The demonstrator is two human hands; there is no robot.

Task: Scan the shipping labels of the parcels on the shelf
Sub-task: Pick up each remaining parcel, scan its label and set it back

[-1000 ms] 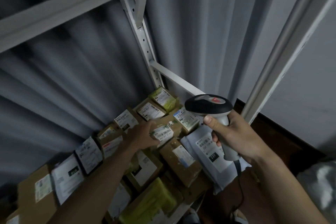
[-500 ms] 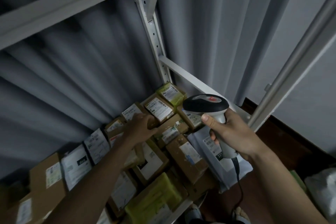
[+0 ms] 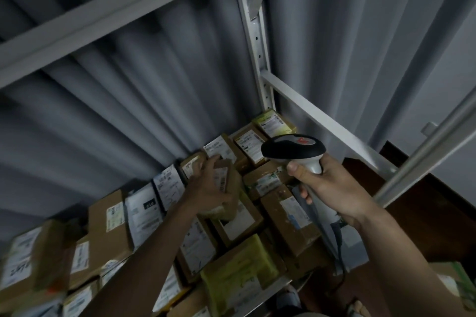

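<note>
Here, the right hand (image 3: 332, 188) grips the scanner (image 3: 293, 148) at centre right. Beyond it, the left hand (image 3: 213, 185) holds a small brown parcel (image 3: 228, 183) above the crowded shelf (image 3: 270, 288). Better to turn its label toward the scanner and keep it steady.

Pleated grey curtain (image 3: 144, 100) behind the rack, pale wall (image 3: 448, 64) at right, dark brown floor (image 3: 422, 226) below, possibly a wall socket (image 3: 428, 128)

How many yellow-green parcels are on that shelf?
2 that I can make out: one yellow-green parcel in the far corner by the upright post, another at the near front edge. Others may be hidden underneath.
</note>
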